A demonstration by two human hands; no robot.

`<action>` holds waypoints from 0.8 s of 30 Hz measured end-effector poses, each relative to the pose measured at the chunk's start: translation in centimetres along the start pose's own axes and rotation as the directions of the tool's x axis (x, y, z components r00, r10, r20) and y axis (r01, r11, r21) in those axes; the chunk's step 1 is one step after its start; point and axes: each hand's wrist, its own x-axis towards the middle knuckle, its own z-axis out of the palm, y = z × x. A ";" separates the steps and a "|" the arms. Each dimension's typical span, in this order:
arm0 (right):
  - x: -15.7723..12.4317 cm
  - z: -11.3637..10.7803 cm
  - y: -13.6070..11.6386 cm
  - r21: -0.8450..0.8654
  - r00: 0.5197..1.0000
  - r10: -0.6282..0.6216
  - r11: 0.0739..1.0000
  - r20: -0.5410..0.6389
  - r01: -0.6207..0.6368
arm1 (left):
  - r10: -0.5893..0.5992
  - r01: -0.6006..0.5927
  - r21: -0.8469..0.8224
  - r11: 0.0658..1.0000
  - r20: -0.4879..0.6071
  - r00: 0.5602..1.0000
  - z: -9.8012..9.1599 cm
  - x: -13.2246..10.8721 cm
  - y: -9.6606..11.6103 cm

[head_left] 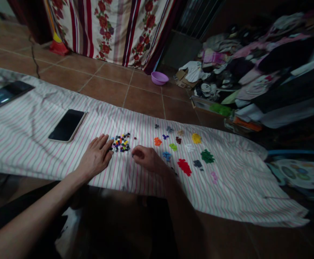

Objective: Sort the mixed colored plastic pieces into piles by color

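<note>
A striped cloth (pixel 32 144) lies across the tiled floor. On it sits a mixed pile of small coloured pieces (pixel 121 142). My left hand (pixel 96 156) rests flat on the cloth with fingers stretched out, its fingertips touching the pile's left side. My right hand (pixel 147 158) is curled, pinching at a small dark piece just right of the pile; what it holds is too small to name. To the right lie sorted little heaps by colour: orange (pixel 157 141), yellow (pixel 196 138), green (pixel 207 157), red (pixel 184 167), blue (pixel 167 155).
Two dark phones lie on the cloth, one (pixel 67 125) left of the pile and another (pixel 7 93) at the far left. A purple bowl (pixel 159 77) stands on the floor beyond. A floral curtain (pixel 113 28) hangs behind. Piled clothes (pixel 254 72) fill the right.
</note>
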 end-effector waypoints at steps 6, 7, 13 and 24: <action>0.1 -0.3 0.9 0.182 0.997 0.078 0.980 0.008 -0.078 | 0.001 -0.001 0.004 1.000 0.003 1.000 0.0 0.1 0.0; 0.1 -0.2 1.0 0.207 0.997 0.080 0.975 -0.004 -0.078 | -0.002 0.002 0.000 1.000 0.004 1.000 0.0 0.1 0.1; 0.9 0.6 2.1 0.326 0.990 0.089 0.944 -0.111 -0.049 | -0.016 0.016 -0.036 0.999 -0.001 1.000 0.0 0.1 0.1; 3.0 1.0 2.9 0.284 0.944 0.145 0.957 -0.296 -0.058 | -0.018 0.018 0.001 1.000 -0.046 0.999 0.7 0.3 0.1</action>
